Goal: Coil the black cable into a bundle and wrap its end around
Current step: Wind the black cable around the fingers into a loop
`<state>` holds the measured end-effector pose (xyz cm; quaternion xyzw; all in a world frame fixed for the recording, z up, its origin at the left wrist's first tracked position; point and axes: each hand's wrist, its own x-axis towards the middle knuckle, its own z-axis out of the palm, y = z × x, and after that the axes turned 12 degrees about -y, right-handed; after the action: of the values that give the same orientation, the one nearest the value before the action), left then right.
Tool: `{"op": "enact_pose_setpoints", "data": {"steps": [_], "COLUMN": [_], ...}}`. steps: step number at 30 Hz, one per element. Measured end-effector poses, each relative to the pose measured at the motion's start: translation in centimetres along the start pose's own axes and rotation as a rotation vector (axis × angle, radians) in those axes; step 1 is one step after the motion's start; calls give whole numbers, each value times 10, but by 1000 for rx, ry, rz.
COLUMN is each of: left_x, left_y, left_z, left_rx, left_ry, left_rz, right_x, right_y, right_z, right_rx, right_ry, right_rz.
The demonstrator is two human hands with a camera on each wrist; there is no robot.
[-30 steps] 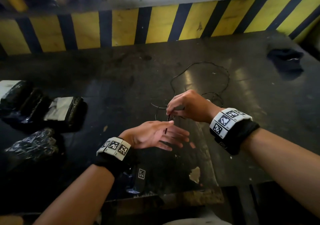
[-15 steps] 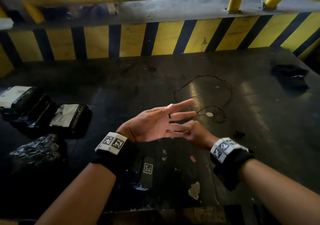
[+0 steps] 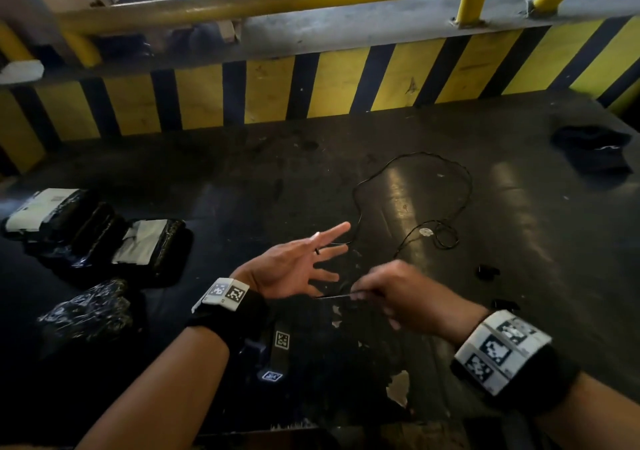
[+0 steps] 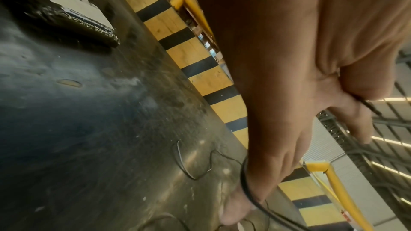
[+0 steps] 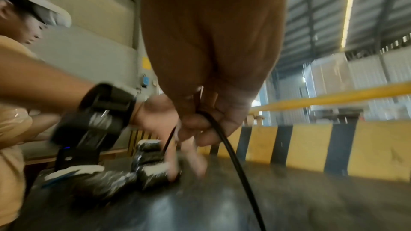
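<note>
The thin black cable point(image 3: 464, 179) lies in a loose loop on the dark table point(image 3: 242, 179), with a small white tag point(image 3: 425, 231) on it. My left hand point(image 3: 298, 262) is held palm up above the table with its fingers spread and straight. The cable's tip point(image 3: 317, 251) sticks out between two fingers. In the left wrist view the thumb pinches the cable end point(image 4: 367, 104), and a strand point(image 4: 244, 182) runs round the fingers. My right hand point(image 3: 360, 295), blurred, pinches the cable point(image 5: 233, 155) just right of and below the left palm.
Black wrapped packs point(image 3: 152, 245) point(image 3: 52, 210) point(image 3: 86, 311) sit at the left. A black cloth point(image 3: 592, 148) lies far right. Small black bits point(image 3: 486, 271) lie near the right wrist. A marker-tagged black device point(image 3: 282, 340) lies near the front edge. A yellow-black striped barrier point(image 3: 270, 92) backs the table.
My right hand has swung from above the left hand down to its near side, carrying the cable round the fingers. The left hand has turned palm up with its fingers spread.
</note>
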<state>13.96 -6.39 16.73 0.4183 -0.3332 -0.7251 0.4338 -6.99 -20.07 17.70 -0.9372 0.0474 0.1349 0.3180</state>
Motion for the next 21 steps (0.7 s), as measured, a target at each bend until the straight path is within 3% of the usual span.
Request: {"op": "enact_pose_setpoints", "data": {"steps": [4, 10, 21], "left_x": [2, 7, -2], "left_y": [-17, -30, -23], "left_z": [10, 23, 49], "left_rx": [5, 52, -85], "left_ry": [-19, -100, -316], "left_rz": [-89, -201, -125], "right_x": [-6, 16, 55], "right_y": [-16, -20, -9], "right_z": [-56, -111, -136], "right_rx": [-171, -194, -229], "right_ry": [95, 221, 298], "right_rz": [-21, -40, -41]}}
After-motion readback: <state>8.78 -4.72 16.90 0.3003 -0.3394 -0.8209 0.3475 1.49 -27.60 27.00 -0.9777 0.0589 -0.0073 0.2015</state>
